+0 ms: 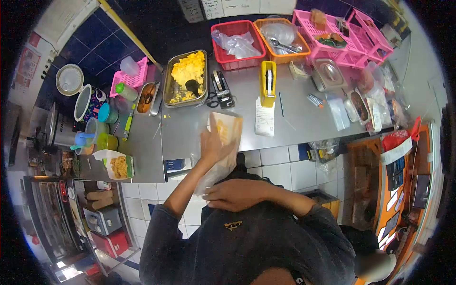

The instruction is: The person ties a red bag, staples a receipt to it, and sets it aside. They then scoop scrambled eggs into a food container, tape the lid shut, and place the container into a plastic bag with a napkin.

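My left hand is closed on a pale, flat-sided paper food pack with a yellow-orange print, blurred by motion, at the counter's front edge. Thin clear plastic, looking like a bag, hangs from its lower end. My right hand lies against my front, fingers curled at the bottom of that plastic; the fingertips are partly hidden. Beyond the pack stands a metal tray of chopped yellow food with a dark spoon in it. Beside the tray lie a black stapler-like tool and black scissors.
A yellow tape dispenser stands near a paper receipt and a pen. Behind are a red basket and an orange basket. Pots and cups crowd the left, by an open food box. Another person is at lower right.
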The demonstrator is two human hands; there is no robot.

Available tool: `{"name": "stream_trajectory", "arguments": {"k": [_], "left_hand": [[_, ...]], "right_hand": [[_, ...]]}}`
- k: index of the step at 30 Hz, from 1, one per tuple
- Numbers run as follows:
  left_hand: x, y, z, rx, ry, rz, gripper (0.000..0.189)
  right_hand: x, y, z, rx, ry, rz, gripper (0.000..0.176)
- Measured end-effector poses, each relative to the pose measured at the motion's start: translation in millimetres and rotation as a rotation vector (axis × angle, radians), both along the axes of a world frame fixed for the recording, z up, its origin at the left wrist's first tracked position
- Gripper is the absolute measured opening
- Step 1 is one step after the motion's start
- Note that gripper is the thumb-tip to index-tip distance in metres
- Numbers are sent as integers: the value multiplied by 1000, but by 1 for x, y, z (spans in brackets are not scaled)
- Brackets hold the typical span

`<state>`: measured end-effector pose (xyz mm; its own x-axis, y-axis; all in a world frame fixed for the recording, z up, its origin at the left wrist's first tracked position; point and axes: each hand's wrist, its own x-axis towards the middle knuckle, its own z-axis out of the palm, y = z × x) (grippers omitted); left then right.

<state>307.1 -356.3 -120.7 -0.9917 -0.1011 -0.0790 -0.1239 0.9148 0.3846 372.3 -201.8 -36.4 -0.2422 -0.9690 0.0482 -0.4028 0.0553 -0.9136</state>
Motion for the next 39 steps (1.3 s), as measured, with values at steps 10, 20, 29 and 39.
{"name": "stream_trajectory", "arguments": {"k": [10,20,29,39], "left_hand": [[-13,-14,-9,-269,-210,-359,111],[-30,-21,-43,-140,54,-476,112],[-67,-30,-20,-159,-23,-883,117],[-70,-82,113,-455,-618,-787,78]], "right_hand": [[-117,-18,-79,355,610,-987,28],[-89,39,32,-84,-32,-1004,11],[-80,47,20,-384,-670,-972,11],[-98,2,45,101,470,-979,22]]}}
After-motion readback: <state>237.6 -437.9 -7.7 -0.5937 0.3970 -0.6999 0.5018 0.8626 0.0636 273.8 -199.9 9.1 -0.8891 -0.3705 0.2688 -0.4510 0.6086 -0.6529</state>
